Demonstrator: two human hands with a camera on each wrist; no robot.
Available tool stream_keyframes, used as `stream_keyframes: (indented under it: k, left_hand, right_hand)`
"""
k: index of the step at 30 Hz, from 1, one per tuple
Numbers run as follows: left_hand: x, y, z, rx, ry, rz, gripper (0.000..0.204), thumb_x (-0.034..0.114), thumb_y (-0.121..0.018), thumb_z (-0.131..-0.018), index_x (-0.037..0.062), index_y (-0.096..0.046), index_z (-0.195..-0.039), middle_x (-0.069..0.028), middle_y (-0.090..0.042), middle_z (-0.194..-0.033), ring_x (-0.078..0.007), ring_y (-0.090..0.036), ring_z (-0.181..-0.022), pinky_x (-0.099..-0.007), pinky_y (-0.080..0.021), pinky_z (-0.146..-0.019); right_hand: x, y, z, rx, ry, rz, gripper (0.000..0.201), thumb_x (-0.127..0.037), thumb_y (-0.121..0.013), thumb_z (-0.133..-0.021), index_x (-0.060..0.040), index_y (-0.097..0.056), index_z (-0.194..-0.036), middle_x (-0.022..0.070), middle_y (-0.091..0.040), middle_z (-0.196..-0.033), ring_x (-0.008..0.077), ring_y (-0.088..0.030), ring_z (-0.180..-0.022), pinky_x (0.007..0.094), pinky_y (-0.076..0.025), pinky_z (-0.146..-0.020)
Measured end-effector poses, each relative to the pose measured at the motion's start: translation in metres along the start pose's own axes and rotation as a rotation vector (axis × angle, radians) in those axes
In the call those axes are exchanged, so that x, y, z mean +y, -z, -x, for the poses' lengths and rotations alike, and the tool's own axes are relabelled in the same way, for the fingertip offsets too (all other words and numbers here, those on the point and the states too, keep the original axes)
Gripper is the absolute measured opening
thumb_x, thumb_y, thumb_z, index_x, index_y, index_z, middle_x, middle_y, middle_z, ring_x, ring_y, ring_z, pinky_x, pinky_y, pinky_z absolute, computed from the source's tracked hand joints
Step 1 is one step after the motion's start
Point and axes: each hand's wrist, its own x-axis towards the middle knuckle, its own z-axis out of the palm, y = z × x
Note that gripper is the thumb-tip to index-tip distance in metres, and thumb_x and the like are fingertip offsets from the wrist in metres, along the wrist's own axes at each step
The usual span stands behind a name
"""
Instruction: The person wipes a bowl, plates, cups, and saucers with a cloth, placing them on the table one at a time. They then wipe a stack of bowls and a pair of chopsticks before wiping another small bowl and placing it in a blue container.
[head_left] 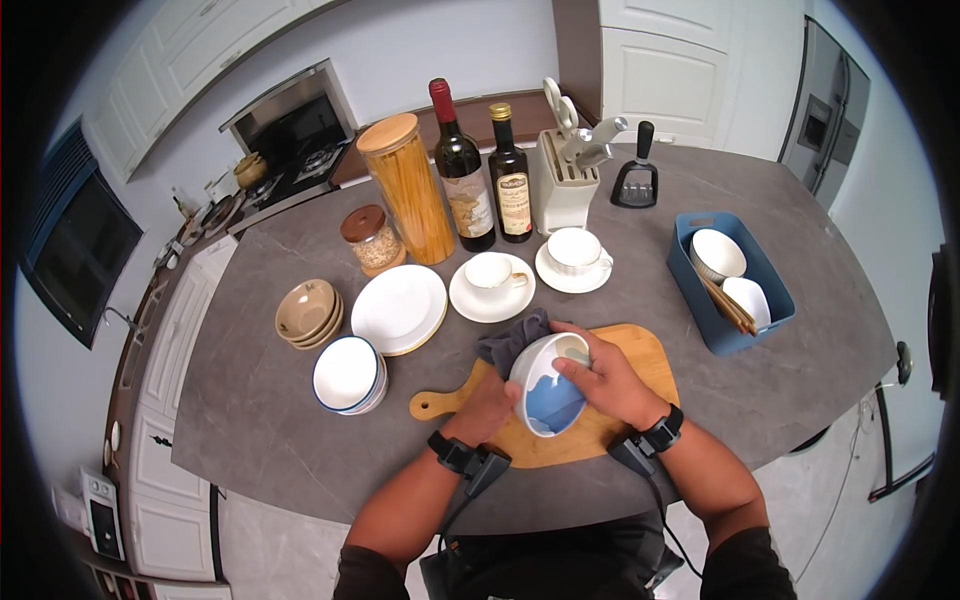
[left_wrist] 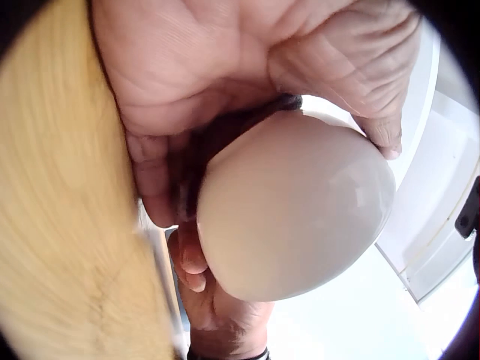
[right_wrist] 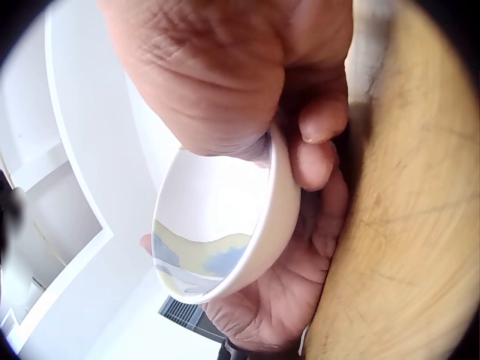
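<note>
A white bowl (head_left: 553, 402) with blue and pale green painted patches inside is tilted over the wooden cutting board (head_left: 531, 452). My right hand (head_left: 618, 384) grips its right side, thumb inside the rim and fingers behind the outer wall. On the other side my left hand (head_left: 484, 410) holds the bowl, its thumb at the rim. A dark grey cloth (head_left: 513, 340) bunches out beyond the left hand, and dark fabric shows between palm and bowl in the left wrist view. The bowl's smooth plain outside (left_wrist: 300, 214) faces that camera. Most left fingers are hidden in the head view.
Left are stacked brown bowls (head_left: 306, 310), blue-rimmed bowls (head_left: 346, 375) and white plates (head_left: 400, 308). Two cups on saucers (head_left: 490, 308) stand behind the board, before bottles (head_left: 466, 190), a pasta jar (head_left: 412, 190) and a knife block (head_left: 564, 190). A blue bin (head_left: 700, 290) holds bowls and chopsticks.
</note>
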Motion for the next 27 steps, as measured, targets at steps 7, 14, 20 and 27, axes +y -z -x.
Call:
stream_keyframes:
  k: [7, 14, 20, 27]
  left_hand:
    - [0.017, -0.016, 0.0, -0.002, -0.093, -0.075, 0.114, 0.043, -0.09, -0.088, 0.0018, -0.022, -0.17, -0.0106, -0.037, -0.167, -0.0204, -0.038, -0.152, -0.0376, -0.033, -0.126]
    - [0.02, -0.013, 0.001, 0.072, 0.051, -0.062, 0.086, 0.019, -0.083, -0.095, 0.0001, -0.035, -0.164, -0.009, -0.049, -0.158, -0.0192, -0.049, -0.144, -0.0371, -0.04, -0.121]
    - [0.02, -0.018, 0.001, 0.114, -0.017, -0.033, 0.075, 0.015, -0.082, -0.095, 0.0016, -0.045, -0.159, -0.0081, -0.058, -0.152, -0.0172, -0.056, -0.137, -0.0364, -0.045, -0.115]
    - [0.017, -0.019, -0.004, 0.128, -0.058, -0.101, 0.084, 0.017, -0.086, -0.094, 0.0018, -0.039, -0.162, -0.0089, -0.052, -0.159, -0.0171, -0.051, -0.144, -0.0362, -0.042, -0.12]
  right_hand:
    - [-0.003, 0.001, -0.001, 0.141, 0.006, 0.187, 0.039, -0.011, -0.071, -0.101, -0.0008, -0.063, -0.138, 0.02, -0.077, -0.111, 0.0271, -0.075, -0.099, 0.0362, -0.059, -0.087]
    - [0.002, 0.004, -0.001, 0.264, -0.027, 0.271, 0.025, -0.011, -0.072, -0.1, -0.0009, -0.069, -0.124, 0.0194, -0.078, -0.099, 0.0297, -0.076, -0.088, 0.0379, -0.059, -0.079]
    - [0.013, 0.007, -0.002, 0.306, -0.012, 0.253, 0.023, -0.012, -0.071, -0.101, -0.0004, -0.07, -0.121, 0.0186, -0.078, -0.094, 0.0278, -0.077, -0.085, 0.0367, -0.059, -0.077]
    - [0.016, 0.006, -0.005, 0.324, -0.027, 0.215, 0.02, -0.013, -0.069, -0.103, 0.0012, -0.069, -0.117, 0.0144, -0.076, -0.091, 0.0187, -0.072, -0.082, 0.0339, -0.056, -0.076]
